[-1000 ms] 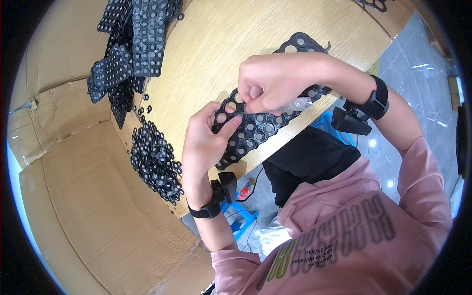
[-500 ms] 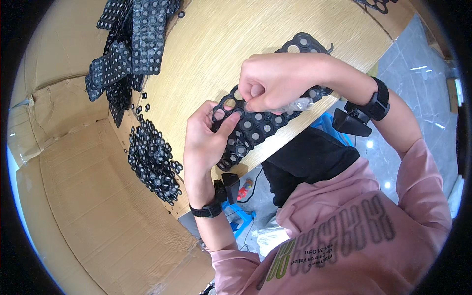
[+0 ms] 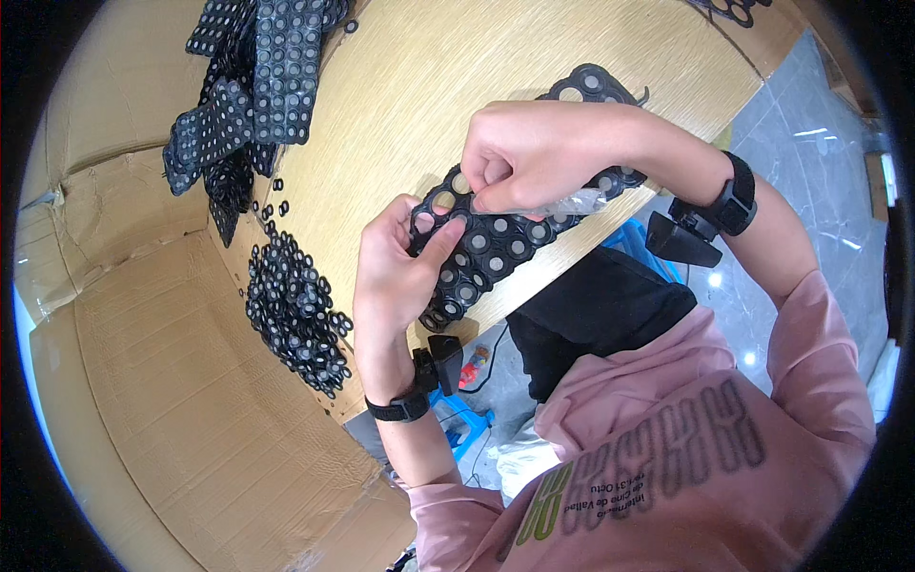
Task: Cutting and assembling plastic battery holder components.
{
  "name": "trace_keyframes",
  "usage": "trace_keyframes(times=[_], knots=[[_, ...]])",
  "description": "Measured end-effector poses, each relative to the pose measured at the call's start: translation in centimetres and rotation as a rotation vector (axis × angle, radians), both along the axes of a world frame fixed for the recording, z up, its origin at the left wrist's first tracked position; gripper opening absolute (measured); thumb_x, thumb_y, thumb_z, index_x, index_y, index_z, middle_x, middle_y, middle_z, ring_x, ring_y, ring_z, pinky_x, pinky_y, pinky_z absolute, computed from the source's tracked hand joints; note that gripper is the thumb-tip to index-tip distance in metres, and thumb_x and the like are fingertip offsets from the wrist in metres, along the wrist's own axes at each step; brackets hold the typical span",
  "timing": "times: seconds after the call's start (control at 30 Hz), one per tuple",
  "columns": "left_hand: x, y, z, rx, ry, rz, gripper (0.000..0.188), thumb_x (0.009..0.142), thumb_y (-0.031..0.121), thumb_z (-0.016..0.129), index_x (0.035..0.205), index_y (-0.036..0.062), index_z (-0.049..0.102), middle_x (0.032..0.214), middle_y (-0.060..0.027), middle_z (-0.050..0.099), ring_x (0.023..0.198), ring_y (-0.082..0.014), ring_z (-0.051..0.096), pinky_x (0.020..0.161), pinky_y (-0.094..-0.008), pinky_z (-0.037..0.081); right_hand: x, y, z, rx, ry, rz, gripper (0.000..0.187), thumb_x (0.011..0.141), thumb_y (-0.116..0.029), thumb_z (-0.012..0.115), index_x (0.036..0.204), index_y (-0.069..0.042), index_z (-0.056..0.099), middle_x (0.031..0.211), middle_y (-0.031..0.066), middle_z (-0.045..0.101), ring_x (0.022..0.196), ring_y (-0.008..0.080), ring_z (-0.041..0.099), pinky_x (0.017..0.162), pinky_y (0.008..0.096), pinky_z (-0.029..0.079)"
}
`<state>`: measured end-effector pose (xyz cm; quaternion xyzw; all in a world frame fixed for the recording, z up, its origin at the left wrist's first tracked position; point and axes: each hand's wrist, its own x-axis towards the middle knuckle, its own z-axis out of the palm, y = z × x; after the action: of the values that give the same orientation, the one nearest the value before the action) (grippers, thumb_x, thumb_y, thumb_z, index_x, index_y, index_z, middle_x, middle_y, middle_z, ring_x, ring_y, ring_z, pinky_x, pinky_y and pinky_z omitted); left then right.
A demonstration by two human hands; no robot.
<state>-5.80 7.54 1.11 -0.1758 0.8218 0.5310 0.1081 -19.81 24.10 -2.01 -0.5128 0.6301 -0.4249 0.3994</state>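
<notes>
A black rubber-like sheet [image 3: 494, 246] of joined rings lies slantwise near the table's front edge. Some of its round holes are open, and others have pale grey discs in them. My left hand [image 3: 393, 272] grips the left end of this sheet, thumb on top and fingers around the far edge. Over the sheet's middle, my right hand [image 3: 538, 157] is closed with bent fingers. From under its palm sticks out a clear, shiny handle-like piece [image 3: 583, 202]; the other end is hidden at the fingertips, close to my left thumb.
Left of my left hand lies a heap of small black rings [image 3: 294, 310]. More black sheets [image 3: 286, 76] are piled at the far left. Cardboard [image 3: 191, 381] walls off the left side of the wooden table [image 3: 410, 86]. Another black piece [image 3: 732, 10] lies at the far right.
My left hand has shifted very slightly left. Both hands otherwise keep the same hold, and the sheet stays in place.
</notes>
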Motion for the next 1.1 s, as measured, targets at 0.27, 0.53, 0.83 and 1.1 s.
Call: trace_keyframes(times=[0.27,0.53,0.83,1.1], knots=[[-0.2,0.2,0.2,0.049,-0.001,0.036,0.009,0.086,-0.003,0.066,0.091,-0.0014,0.058,0.078,0.0010,0.063,0.068,-0.0007,0.053,0.058,-0.0163,0.040,0.7,0.0,0.0,-0.060,0.029,-0.068,0.020,0.080,-0.002,0.056,0.061,0.005,0.055,0.045,0.0115,0.050,0.040,0.0154,0.049,0.043,0.0319,0.036],[-0.3,0.8,0.8,0.008,0.005,0.034,0.009,0.086,-0.002,0.067,0.091,-0.0014,0.059,0.076,0.0025,0.061,0.065,-0.0004,0.051,0.055,-0.0165,0.038,1.1,0.1,-0.8,-0.206,0.165,-0.142,0.021,0.077,-0.003,0.056,0.059,0.006,0.052,0.043,0.0136,0.040,0.037,0.0178,0.034,0.042,0.0369,0.028],[-0.6,-0.2,0.2,-0.142,-0.034,-0.060,0.017,0.082,0.005,0.073,0.092,-0.0009,0.060,0.073,0.0052,0.056,0.064,-0.0007,0.046,0.055,-0.0166,0.038,-0.8,1.9,1.2,0.060,-0.022,-0.078,0.020,0.081,-0.008,0.054,0.065,0.002,0.061,0.053,0.0078,0.062,0.045,0.0115,0.058,0.047,0.0266,0.043],[-1.6,1.7,0.4,-0.087,-0.087,0.063,0.017,0.081,0.008,0.074,0.092,-0.0012,0.065,0.072,0.0074,0.055,0.063,0.0002,0.046,0.052,-0.0174,0.036,-1.0,1.7,1.0,0.054,-0.006,-0.034,0.018,0.077,-0.006,0.054,0.061,0.002,0.058,0.051,0.0072,0.061,0.045,0.0114,0.057,0.048,0.0285,0.044]])
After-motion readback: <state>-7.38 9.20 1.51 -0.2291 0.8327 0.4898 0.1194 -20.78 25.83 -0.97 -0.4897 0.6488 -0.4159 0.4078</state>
